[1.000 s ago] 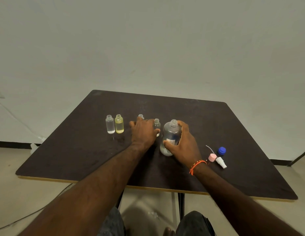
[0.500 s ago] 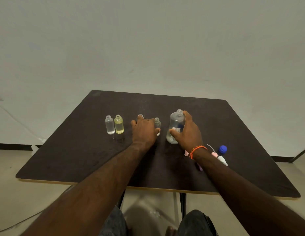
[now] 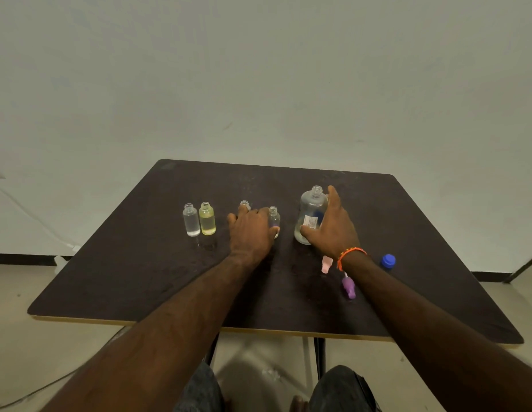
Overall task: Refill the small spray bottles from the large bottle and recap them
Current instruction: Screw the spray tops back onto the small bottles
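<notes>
The large clear bottle (image 3: 310, 214) stands uncapped on the dark table (image 3: 140, 278), right of centre. My right hand (image 3: 333, 230) grips its right side, thumb across the label. My left hand (image 3: 251, 230) rests on the table between two small open bottles. One small bottle (image 3: 273, 217) sits in the crook between thumb and forefinger. The other (image 3: 244, 204) shows only its neck beyond my fingertips. Farther left stand a clear small bottle (image 3: 191, 220) and a yellow-filled one (image 3: 207, 219), both uncapped.
Loose caps lie by my right wrist: a pink spray cap (image 3: 326, 264), a purple spray cap (image 3: 349, 287) and a blue cap (image 3: 388, 260). The table's front edge (image 3: 259, 330) runs above my knees. A plain wall stands behind.
My right hand has carried the large bottle away from me and to the right. The pink and purple caps have come into view. My left hand has stayed put.
</notes>
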`<action>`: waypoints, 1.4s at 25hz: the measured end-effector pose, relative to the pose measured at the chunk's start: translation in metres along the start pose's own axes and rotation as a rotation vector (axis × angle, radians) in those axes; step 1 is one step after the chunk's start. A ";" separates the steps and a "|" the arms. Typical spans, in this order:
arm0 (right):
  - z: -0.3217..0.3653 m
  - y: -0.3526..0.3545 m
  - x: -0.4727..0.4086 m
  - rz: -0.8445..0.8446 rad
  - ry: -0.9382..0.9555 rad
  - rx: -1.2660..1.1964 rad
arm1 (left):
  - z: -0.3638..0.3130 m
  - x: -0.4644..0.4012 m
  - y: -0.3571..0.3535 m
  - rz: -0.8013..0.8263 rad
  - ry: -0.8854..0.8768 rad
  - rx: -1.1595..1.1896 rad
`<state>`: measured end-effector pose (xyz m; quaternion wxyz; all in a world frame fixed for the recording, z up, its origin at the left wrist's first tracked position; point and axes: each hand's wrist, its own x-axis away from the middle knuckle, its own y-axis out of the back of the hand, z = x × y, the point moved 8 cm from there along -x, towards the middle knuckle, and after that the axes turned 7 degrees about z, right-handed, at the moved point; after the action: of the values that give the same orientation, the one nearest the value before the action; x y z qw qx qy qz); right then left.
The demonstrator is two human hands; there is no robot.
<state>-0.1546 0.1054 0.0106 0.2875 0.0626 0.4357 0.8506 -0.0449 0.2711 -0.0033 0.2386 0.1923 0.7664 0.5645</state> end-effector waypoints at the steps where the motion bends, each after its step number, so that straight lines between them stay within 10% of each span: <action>1: -0.001 0.004 0.004 -0.024 0.014 0.032 | 0.000 0.002 0.001 -0.009 0.007 0.011; 15: 0.005 0.041 0.054 -0.290 0.153 0.290 | 0.015 0.041 0.014 -0.149 -0.148 -0.035; 27: 0.076 -0.041 0.076 0.061 0.302 0.475 | 0.042 0.073 0.021 -0.049 -0.300 -0.204; 35: 0.060 -0.031 0.064 0.014 0.246 0.513 | 0.011 0.025 0.013 0.048 -0.090 0.195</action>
<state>-0.1723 0.1965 0.0136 0.2013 0.0328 0.6679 0.7157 -0.0583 0.2976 0.0028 0.2392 0.2580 0.8013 0.4839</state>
